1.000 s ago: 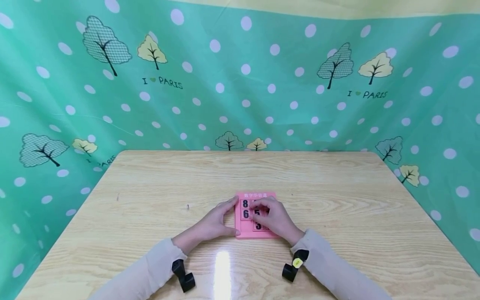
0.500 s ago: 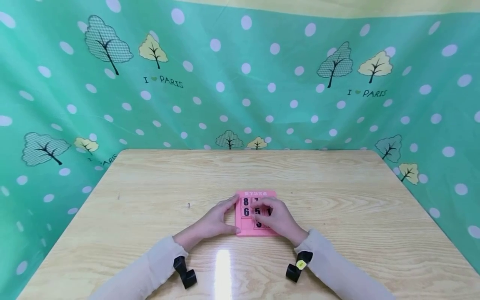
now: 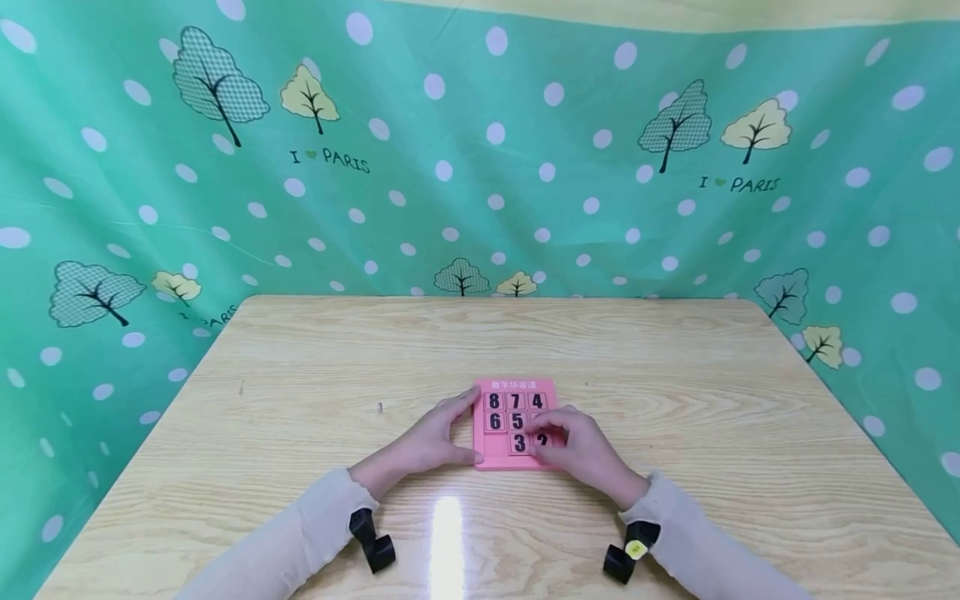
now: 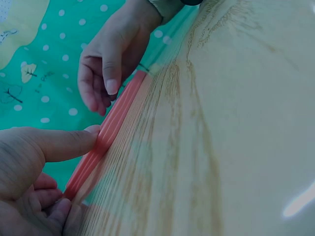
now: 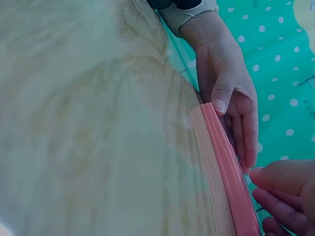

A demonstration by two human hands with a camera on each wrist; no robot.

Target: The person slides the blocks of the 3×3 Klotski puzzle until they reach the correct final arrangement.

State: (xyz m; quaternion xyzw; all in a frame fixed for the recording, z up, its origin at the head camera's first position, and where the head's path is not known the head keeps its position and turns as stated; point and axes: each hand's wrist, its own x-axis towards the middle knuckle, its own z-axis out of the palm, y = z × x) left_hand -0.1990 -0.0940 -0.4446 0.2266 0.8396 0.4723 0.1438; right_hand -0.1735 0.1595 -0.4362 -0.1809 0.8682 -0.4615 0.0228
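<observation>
A pink number slide puzzle (image 3: 517, 465) lies flat on the table. Its top row reads 8, 7, 4; tile 6 (image 3: 495, 422) and tile 5 (image 3: 517, 421) sit below, then tile 3 (image 3: 519, 443) and a partly covered tile 2 (image 3: 542, 441). The lower-left cell is vacant. Holding the puzzle's left side is my left hand (image 3: 431, 437), thumb at the near corner and fingers at the far one. My right hand (image 3: 588, 450) hovers over the right column with loosely bent fingers, hiding the middle-right tile. Whether its fingertips touch a tile, I cannot tell.
The wooden table (image 3: 337, 350) carries a bright light reflection near its front. A green dotted curtain (image 3: 480, 167) hangs behind and at both sides. Black wrist cameras are strapped at the left sleeve (image 3: 281, 533) and right sleeve (image 3: 712, 542).
My right hand has shifted right and slightly nearer, uncovering tiles 7 and 4 and more of 5 and 3. It now hides tile 1, partly seen before. My left hand stays put.
</observation>
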